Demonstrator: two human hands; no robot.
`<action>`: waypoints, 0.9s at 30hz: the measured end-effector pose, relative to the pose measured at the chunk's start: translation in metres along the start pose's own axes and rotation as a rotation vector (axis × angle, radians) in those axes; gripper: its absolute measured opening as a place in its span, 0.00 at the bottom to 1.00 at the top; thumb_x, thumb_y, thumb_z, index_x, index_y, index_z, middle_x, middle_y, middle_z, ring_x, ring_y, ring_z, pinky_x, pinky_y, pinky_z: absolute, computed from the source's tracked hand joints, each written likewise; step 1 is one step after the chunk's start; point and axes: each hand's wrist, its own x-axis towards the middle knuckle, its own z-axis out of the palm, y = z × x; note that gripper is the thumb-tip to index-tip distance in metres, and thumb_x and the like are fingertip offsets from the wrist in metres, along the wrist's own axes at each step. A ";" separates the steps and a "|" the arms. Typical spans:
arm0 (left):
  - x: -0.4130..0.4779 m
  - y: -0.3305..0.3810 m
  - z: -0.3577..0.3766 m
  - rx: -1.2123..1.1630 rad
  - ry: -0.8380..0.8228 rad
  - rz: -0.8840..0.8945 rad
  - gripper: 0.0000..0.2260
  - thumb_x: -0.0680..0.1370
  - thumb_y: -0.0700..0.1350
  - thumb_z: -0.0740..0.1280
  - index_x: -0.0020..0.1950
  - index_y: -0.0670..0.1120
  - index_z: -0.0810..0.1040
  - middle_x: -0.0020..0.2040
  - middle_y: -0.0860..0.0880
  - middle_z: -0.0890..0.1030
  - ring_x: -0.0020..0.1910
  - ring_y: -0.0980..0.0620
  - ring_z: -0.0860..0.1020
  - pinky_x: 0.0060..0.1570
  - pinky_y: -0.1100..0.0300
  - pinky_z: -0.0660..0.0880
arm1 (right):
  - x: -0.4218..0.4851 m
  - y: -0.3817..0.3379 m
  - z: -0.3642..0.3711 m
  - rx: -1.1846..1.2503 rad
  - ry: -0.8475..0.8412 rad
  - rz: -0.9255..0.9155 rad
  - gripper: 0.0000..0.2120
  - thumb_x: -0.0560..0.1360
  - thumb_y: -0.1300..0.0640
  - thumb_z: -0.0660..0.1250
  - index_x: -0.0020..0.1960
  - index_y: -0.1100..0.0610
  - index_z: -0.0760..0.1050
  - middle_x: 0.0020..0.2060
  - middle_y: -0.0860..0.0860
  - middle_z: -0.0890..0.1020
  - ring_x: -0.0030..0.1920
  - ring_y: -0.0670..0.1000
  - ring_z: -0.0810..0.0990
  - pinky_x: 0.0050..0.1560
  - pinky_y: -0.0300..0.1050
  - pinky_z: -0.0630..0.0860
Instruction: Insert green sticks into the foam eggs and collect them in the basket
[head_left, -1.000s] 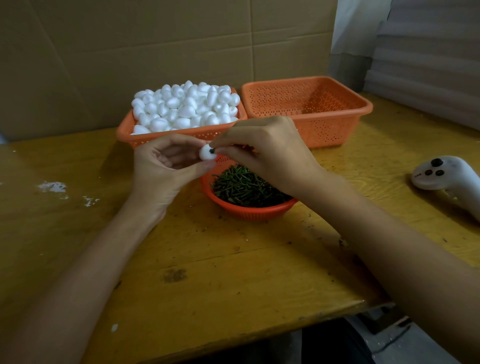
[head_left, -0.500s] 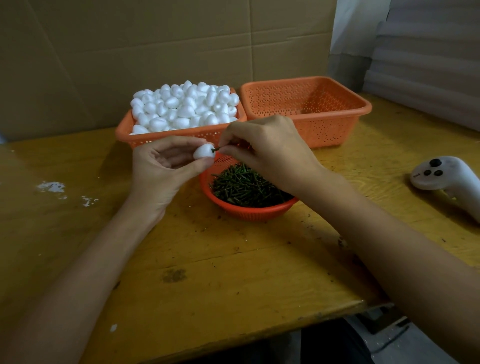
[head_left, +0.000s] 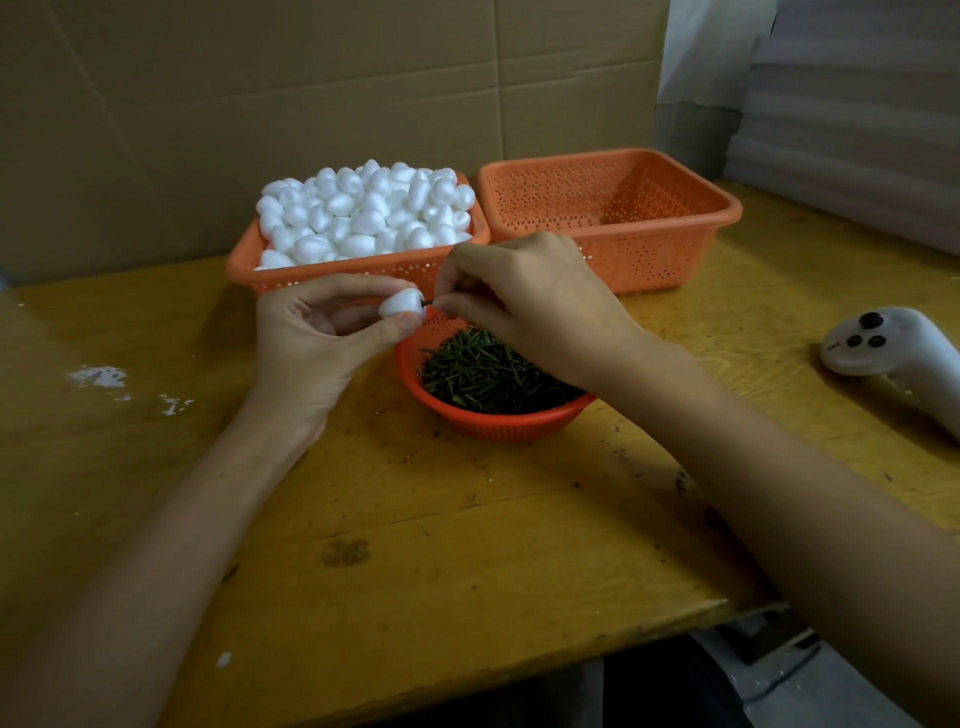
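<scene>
Head view: far left on the table (head_left: 415, 545) there are some white smudges (head_left: 98, 376). Next comes the left hand (head_left: 322, 338). Its thumb and fingers pinch one foam egg (head_left: 400, 304) and hold it up in the air. Behind that hand sits the full basket (head_left: 244, 260), orange and heaped with plain eggs (head_left: 363, 213).

A green stick (head_left: 428, 302) pokes out of the right end of the held egg. The right hand (head_left: 530, 296) pinches the other end of that stick with its fingertips. Below the right hand is a round orange bowl (head_left: 498, 423) that holds a pile of sticks (head_left: 488, 374).

Behind the right hand, touching the full basket's side, is the second basket (head_left: 727, 213). Far right on the table lies a white controller (head_left: 893, 343).

I think the step now is pushing the stick into the egg. Only a little bit of stick shows between egg and fingers, so it looks nearly in. Foam is soft, so the push should be straight and gentle, or the stick may go in crooked. Next, I think, the egg goes to the second basket. One hand must carry it over the bowl and let go.
</scene>
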 end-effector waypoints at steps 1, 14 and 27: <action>0.000 -0.001 0.000 -0.007 0.006 -0.005 0.13 0.70 0.38 0.82 0.53 0.43 0.87 0.52 0.45 0.89 0.54 0.43 0.87 0.56 0.51 0.84 | 0.000 0.000 0.000 -0.001 -0.007 0.002 0.08 0.82 0.52 0.69 0.53 0.57 0.82 0.40 0.49 0.85 0.42 0.52 0.83 0.45 0.52 0.75; -0.001 0.000 0.001 -0.045 -0.011 -0.023 0.13 0.70 0.40 0.83 0.52 0.48 0.88 0.53 0.45 0.89 0.55 0.42 0.87 0.56 0.53 0.83 | 0.001 0.003 0.004 0.012 -0.039 0.024 0.07 0.82 0.51 0.68 0.54 0.54 0.81 0.40 0.47 0.85 0.42 0.51 0.83 0.46 0.54 0.76; -0.002 0.003 0.006 -0.053 -0.010 0.019 0.14 0.69 0.39 0.82 0.52 0.45 0.84 0.51 0.47 0.89 0.54 0.45 0.87 0.56 0.53 0.83 | 0.000 0.003 0.012 0.109 -0.101 0.101 0.05 0.77 0.53 0.75 0.49 0.54 0.82 0.44 0.45 0.86 0.47 0.46 0.83 0.50 0.51 0.77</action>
